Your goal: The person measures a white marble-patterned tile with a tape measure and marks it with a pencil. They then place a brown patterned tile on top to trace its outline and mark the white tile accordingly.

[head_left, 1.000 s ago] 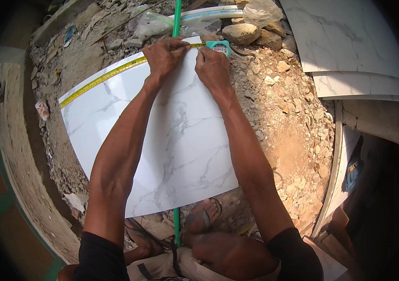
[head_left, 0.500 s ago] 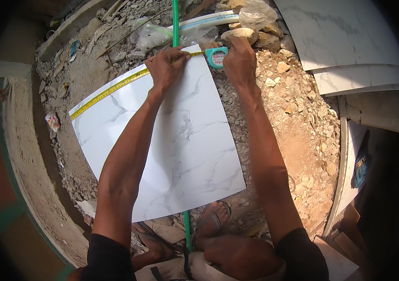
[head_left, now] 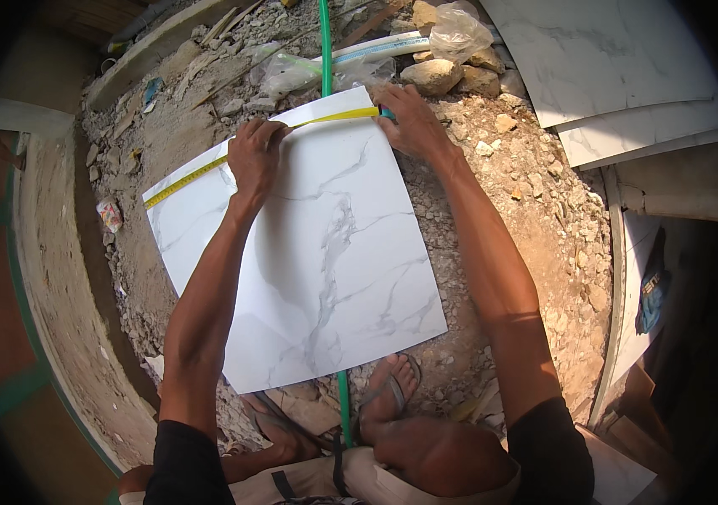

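- White, glossy panel (head_left: pixel 334 269) with grey marble veining lies over the rubble (head_left: pixel 510 219) just ahead of my feet, a bit bowed, with a smooth green tube (head_left: pixel 326 50) passing under it.
- Yellow tape blade (head_left: pixel 338 117) runs along its far edge, thin and bendy, dark measuring marks down the left stretch, plainer yellow between my hands.
- Left hand (head_left: pixel 254 160) sits over the blade, fingers bent; can't tell if I'm pinching it or just pressing.
- Right hand (head_left: pixel 414 126) is wrapped round the teal tape case (head_left: pixel 387 113) at the panel's far right corner, so its label is hidden.
- Beyond that: white pipe (head_left: pixel 384 48) with tiny blue print, crinkly clear plastic (head_left: pixel 460 35), rough rounded stones (head_left: pixel 432 77).
- Off right, more marbled panels (head_left: pixel 611 67), plus a blue cloth (head_left: pixel 652 299) with blurry pale lettering.
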{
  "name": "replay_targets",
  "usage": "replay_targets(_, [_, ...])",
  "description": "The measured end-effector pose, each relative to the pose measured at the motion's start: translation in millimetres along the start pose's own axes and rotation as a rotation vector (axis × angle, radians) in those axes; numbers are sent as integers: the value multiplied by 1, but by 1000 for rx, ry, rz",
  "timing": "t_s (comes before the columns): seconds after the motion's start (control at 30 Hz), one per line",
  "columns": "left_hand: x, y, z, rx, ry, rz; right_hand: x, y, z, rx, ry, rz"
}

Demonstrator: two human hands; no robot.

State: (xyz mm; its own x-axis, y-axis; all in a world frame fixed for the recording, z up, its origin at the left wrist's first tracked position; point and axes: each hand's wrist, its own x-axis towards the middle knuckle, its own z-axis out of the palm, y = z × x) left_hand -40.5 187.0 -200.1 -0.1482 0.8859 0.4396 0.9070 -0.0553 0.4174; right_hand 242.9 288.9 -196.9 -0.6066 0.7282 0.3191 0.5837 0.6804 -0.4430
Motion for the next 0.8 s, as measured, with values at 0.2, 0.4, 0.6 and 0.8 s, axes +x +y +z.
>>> replay_targets(0.2, [-14, -18, -27, 161, -68, 37, -5, -3, 11, -204, -60, -63])
replay_targets(0.4, [-9, -36, -37, 200, -189, 72, -6, 2, 10, -338, -115, -101])
replay_targets(0.6, [2, -32, -82, 195, 58, 172, 22, -41, -39, -348, 159, -294])
replay_targets(0.8, [-93, 18, -137, -73, -163, -16, -61, -77, -88, 419, -404, 211])
